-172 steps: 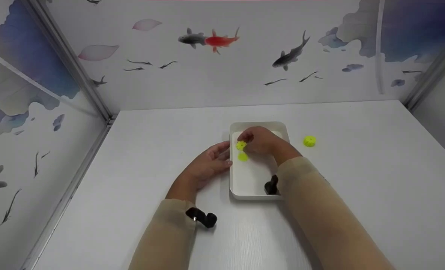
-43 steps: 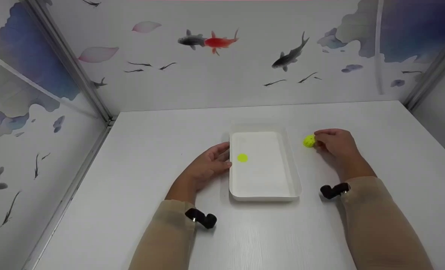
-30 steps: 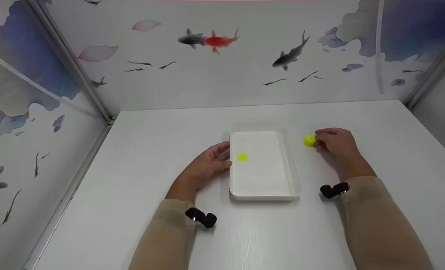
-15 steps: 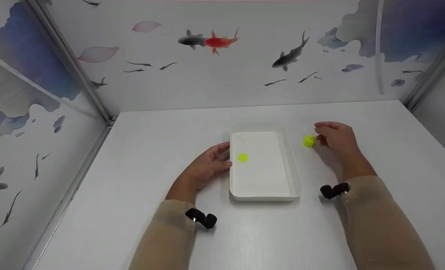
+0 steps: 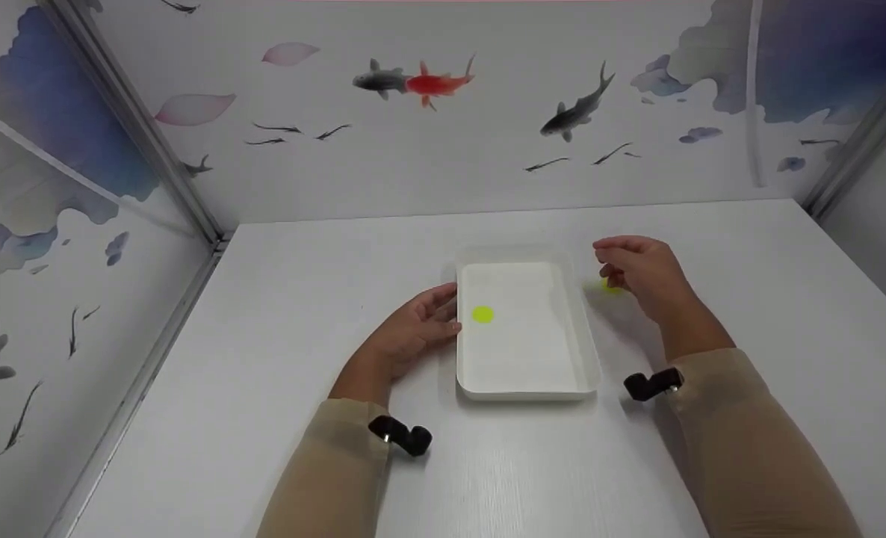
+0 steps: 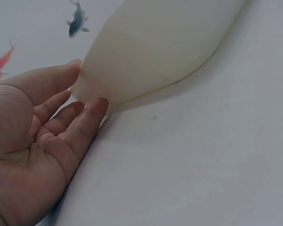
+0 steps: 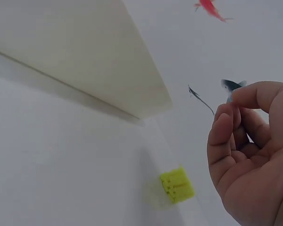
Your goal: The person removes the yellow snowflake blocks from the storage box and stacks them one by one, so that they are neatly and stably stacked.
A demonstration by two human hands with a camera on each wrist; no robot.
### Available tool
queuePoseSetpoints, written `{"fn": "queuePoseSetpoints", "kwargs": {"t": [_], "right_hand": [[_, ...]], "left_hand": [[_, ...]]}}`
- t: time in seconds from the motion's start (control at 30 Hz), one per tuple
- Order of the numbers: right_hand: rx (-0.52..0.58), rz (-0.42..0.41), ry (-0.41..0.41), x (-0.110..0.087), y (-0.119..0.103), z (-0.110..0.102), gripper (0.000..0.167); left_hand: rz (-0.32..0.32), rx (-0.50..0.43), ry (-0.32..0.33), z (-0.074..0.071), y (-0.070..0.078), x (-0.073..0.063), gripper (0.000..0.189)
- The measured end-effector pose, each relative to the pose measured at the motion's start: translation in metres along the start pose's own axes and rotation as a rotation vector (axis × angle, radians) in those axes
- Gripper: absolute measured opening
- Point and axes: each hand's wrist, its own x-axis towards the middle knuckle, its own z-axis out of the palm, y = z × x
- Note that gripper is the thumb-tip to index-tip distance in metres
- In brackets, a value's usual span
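Note:
A shallow white tray [image 5: 525,329] stands on the table with a flat yellow disc [image 5: 482,314] lying in it, left of its middle. My left hand [image 5: 415,329] rests at the tray's left wall, thumb and fingertips against it, as the left wrist view also shows. To the right of the tray, my right hand [image 5: 645,273] is raised over the table, fingers loosely bent, thumb near the index fingertip, nothing visible between them. Below it sits a small yellow toothed block [image 7: 177,184], mostly hidden behind the fingers in the head view.
The white table [image 5: 323,276] meets a back wall [image 5: 488,172] printed with fish. Another printed panel [image 5: 54,299] borders the left side, with a metal post at the corner. Black wrist cameras [image 5: 653,384] stick out from both sleeves.
My right hand carried a yellow toothed piece out of the tray to the yellow block on the right, let go, lifted, and has shifted left toward the tray. My left hand stays put.

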Motion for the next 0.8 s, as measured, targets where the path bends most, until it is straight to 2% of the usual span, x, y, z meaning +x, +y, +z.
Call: {"fn": "queuePoseSetpoints", "kwargs": {"t": [0.23,0.47,0.8], "right_hand": [[-0.009,-0.046,-0.072,-0.009,-0.013,0.020,0.032],[0.058,-0.120,-0.175,-0.019,-0.023,0.034,0.026],[0.018,-0.112,-0.215,-0.032,-0.044,0.055,0.026]], "left_hand": [[-0.004,-0.007,0.001,0.001,0.001,0.000,0.080],[-0.018,-0.043,-0.011,0.000,0.001,-0.001,0.079],[-0.011,-0.034,-0.007,0.000,0.002,-0.001,0.080]]}}
